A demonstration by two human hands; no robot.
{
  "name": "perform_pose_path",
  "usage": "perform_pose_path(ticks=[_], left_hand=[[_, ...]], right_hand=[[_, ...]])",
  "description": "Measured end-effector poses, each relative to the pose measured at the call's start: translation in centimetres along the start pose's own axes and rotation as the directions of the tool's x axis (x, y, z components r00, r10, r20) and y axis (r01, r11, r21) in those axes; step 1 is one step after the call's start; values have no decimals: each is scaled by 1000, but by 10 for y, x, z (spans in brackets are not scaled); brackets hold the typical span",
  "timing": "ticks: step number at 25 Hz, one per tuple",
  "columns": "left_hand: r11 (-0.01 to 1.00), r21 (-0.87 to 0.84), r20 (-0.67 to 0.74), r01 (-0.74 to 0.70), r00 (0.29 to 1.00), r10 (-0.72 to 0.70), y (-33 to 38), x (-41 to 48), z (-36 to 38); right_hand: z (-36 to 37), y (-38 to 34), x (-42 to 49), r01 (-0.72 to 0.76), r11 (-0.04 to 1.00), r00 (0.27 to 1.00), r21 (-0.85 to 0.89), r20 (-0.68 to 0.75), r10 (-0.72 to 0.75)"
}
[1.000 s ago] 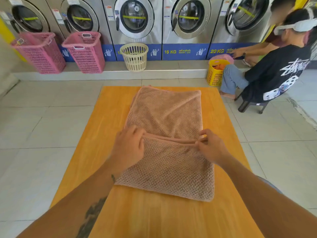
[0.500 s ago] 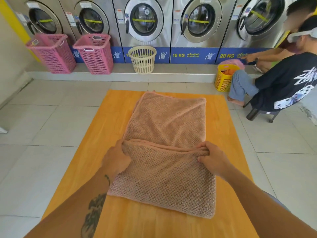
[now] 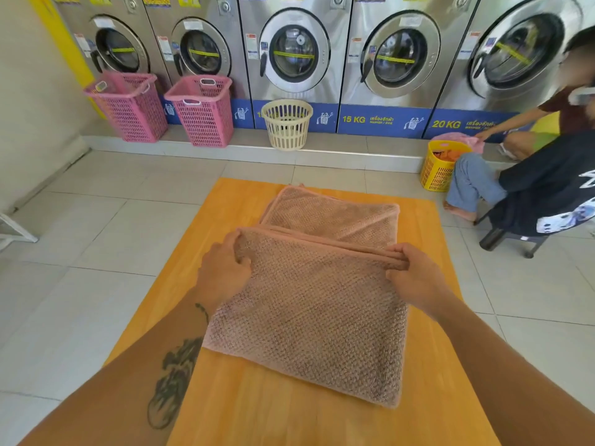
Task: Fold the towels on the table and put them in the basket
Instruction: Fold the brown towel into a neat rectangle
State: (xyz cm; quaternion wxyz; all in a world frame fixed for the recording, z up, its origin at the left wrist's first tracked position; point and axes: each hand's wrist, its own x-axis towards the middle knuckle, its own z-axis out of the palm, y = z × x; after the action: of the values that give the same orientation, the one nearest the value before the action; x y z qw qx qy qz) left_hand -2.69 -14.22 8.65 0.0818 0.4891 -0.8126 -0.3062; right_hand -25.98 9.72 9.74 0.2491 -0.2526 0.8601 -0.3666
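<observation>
Folding is the step in hand, I judge: the pink-brown towel (image 3: 309,310) lies along the middle of the counter (image 3: 289,413), and the part nearer to the counter's near edge is doubled over, with a thick folded edge running across it. My left hand (image 3: 222,272) has its fingers curled round the left end of this edge, and my right hand (image 3: 415,278) pinches the right end between thumb and fingers. The other part of the towel lies flat toward the far edge of the counter, not covered. The next move, as I see it, calls for carrying both ends together toward that far edge at the same height, so that the layers do not slide and the corners meet; the cloth looks soft and thick and may bunch. No basket stands on the counter. A cream basket (image 3: 286,123) stands beyond its far edge and a yellow basket (image 3: 438,169) beyond its far right corner, and I cannot tell which one is meant.
</observation>
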Motion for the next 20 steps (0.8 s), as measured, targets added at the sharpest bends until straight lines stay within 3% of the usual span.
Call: perform_pose_path(ticks=[2,4,6,8,11,14,18,20], left_hand=[[950,307,16,-63,998,61,-8,-8,19],[887,418,48,-199,979,197,-21,-22,41],[819,437,109,-372,926,362,-39,-40,58],[781,388,109,-489,866,487,-58,-54,68],[737,379,252,-560,829,500,-77,-72,62],[675,459,468,-577,803,369,-97,-78,52],[634,472,520,-613,774,362,-100,-75,32],[629,419,516,-655,742,428,-98,-73,18]], right_hand=[[12,11,-6,-75,929,990,-362,86,113],[36,15,-32,-17,784,998,-621,32,47],[66,12,-68,179,772,984,-610,90,-156],[96,15,-100,314,778,945,-545,261,-199],[121,36,-115,290,677,933,-677,359,-40],[126,44,-116,289,582,949,-760,307,-70],[122,22,-120,274,551,956,-788,286,-66],[117,5,-125,257,595,957,-761,288,-45]])
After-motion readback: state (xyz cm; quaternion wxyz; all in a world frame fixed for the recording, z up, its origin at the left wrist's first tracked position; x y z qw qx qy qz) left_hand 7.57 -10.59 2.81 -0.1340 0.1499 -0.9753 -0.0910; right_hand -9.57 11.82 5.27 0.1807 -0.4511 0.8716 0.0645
